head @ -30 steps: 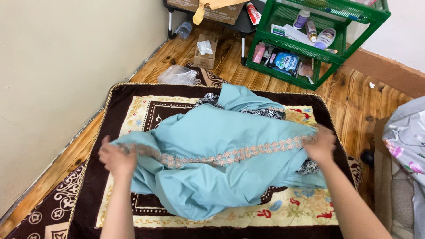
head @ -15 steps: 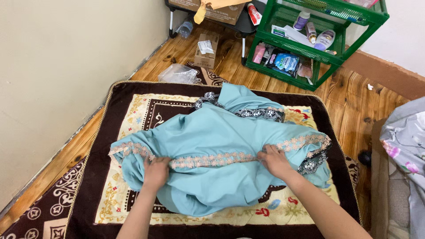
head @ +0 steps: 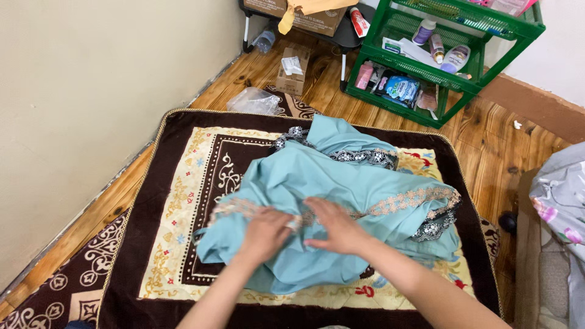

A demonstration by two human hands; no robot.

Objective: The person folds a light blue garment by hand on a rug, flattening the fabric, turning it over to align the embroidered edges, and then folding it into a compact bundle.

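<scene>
The light blue garment (head: 329,201) is lying bunched in the middle of the patterned rug (head: 164,201), which is serving as the reference surface here. The left hand (head: 266,229) is resting palm down on the near part of the garment, over the pale lace trim band (head: 396,201) that is running across the cloth; whether its fingers are pinching fabric or merely pressing cannot be told from this angle. The right hand (head: 337,225) is lying just beside the left hand, flat and with fingers spread fairly wide, pressing on the same trim band and gripping nothing visible. The two hands are sitting close together near the centre of the rug, with both forearms extending toward the rug's near edge. A darker embroidered border (head: 365,156) of the garment is showing at the far side of the bundle and again at its right end. Beyond the rug's far edge, a clear plastic bag (head: 253,101) is lying on the wooden floor (head: 487,134), and a small cardboard box (head: 291,70) is standing farther back. Past the rug's far right corner, a green wire rack (head: 463,79) is holding bottles and packets. To the right of the rug, a grey floral cloth (head: 560,195) is hanging at the frame edge.
</scene>
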